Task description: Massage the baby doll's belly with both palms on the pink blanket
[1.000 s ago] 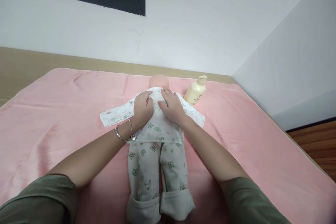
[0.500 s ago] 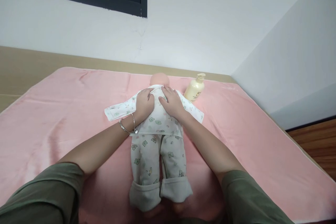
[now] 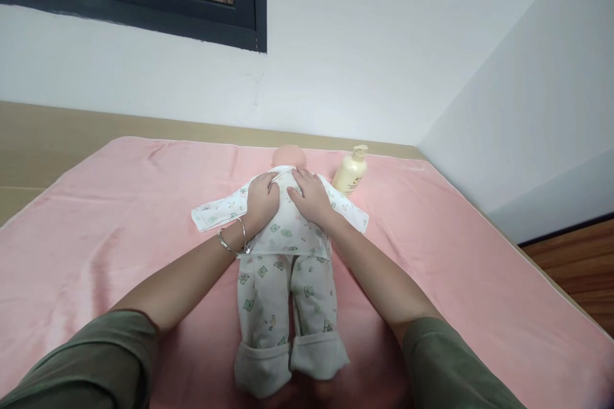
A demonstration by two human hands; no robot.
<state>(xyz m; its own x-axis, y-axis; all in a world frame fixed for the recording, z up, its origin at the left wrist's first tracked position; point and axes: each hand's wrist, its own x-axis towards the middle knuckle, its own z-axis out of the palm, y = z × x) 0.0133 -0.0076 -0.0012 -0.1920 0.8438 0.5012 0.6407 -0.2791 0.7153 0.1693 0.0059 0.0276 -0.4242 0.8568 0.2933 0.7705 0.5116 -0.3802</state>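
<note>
A baby doll (image 3: 288,236) in a white top and trousers with small printed animals lies stretched out, its bare head (image 3: 288,156) toward the wall. On the left side of its upper body rests my left hand (image 3: 262,201), flat and open, a silver bangle (image 3: 232,241) round the wrist. My right hand (image 3: 311,197) lies open on the other side of the upper body, its fingers spread toward the shoulder. Both sleeves of the top reach outward, and the trouser legs (image 3: 314,307) have turned-up cuffs. A pale yellow pump bottle (image 3: 351,171) stands just beyond the doll's right-hand sleeve.
Under the doll spreads a pink sheet (image 3: 153,204) with light creases, over a tan surface (image 3: 57,134). A white wall (image 3: 336,45) rises behind it, with a dark-framed window (image 3: 249,6) at upper left. Wood-grain panelling (image 3: 575,268) shows at the right.
The camera has tilted up slightly, so everything sits lower in view and more of the window shows. Both hands stay on the doll's upper body with hardly any shift.
</note>
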